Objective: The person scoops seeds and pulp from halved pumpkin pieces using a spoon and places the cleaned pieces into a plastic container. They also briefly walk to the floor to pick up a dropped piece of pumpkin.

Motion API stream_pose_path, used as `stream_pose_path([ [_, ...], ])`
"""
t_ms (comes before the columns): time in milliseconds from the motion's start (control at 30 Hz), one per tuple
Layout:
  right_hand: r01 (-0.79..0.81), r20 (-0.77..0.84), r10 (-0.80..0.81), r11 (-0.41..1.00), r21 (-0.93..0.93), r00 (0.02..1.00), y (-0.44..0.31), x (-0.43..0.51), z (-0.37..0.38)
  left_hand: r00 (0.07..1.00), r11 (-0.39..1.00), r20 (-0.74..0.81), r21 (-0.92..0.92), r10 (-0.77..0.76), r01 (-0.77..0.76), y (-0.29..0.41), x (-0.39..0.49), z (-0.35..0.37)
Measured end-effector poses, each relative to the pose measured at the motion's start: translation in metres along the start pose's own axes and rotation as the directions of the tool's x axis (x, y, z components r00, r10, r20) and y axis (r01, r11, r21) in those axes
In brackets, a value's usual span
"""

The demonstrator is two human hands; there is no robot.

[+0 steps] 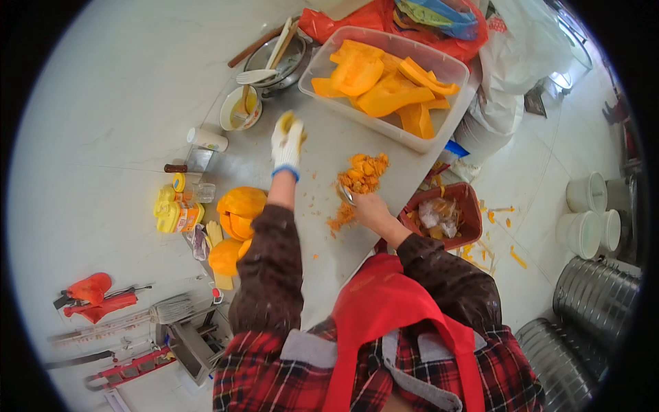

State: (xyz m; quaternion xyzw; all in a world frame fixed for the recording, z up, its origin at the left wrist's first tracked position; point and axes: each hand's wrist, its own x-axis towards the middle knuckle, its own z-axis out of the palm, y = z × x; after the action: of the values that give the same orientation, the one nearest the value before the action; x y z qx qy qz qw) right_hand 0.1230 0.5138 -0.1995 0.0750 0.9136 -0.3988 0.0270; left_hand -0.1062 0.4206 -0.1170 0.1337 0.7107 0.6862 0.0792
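My left hand (pixel 288 143), in a white knit glove with yellow at the fingers and a blue cuff, is over the metal table (pixel 324 134). Its fingers look curled, and whether anything lies inside them is hidden. Bare, my right hand (pixel 371 210) grips a shiny metal tool (pixel 347 195), perhaps a spoon, beside a heap of stringy orange pumpkin pulp (pixel 364 173). A smaller clump of pulp (pixel 342 216) and scattered seeds lie close by. Peeled pumpkins (pixel 238 211) stand left of my left forearm, one with a cut opening.
A clear plastic bin (pixel 437 131) holds cut pumpkin pieces (pixel 394 92). Along the far left edge are a metal pan (pixel 288 56), a bowl (pixel 252 110), a white cup (pixel 207 139), a cleaver (pixel 198 159) and yellow bottles (pixel 177 213). A red waste bin (pixel 469 206) stands right, below the table.
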Motion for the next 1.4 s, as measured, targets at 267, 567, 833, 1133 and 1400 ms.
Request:
stream_pose_path([
  [267,0.1,0.091,-0.085,0.979,-0.178,0.992,0.004,0.02,-0.01,0.918,0.695,0.304,0.603,0.255,-0.393,0.053,0.034,0.014],
  [567,0.082,-0.024,-0.08,0.984,0.156,0.997,-0.002,0.006,-0.021,0.493,-0.175,0.87,0.489,0.025,-0.854,0.05,0.094,0.159],
  [833,0.047,-0.02,-0.044,0.982,0.18,0.999,0.023,0.002,-0.039,0.346,-0.274,0.93,0.367,0.125,-0.889,0.054,0.13,0.197],
  [1133,0.059,0.013,-0.063,0.975,0.212,0.998,0.032,0.001,-0.027,0.311,-0.237,0.896,0.243,-0.318,-0.941,0.024,0.171,0.246],
  [1400,0.059,0.004,-0.062,0.97,0.236,0.998,0.044,-0.006,-0.035,0.746,-0.219,0.582,0.721,-0.324,-0.657,-0.01,0.178,0.259],
])
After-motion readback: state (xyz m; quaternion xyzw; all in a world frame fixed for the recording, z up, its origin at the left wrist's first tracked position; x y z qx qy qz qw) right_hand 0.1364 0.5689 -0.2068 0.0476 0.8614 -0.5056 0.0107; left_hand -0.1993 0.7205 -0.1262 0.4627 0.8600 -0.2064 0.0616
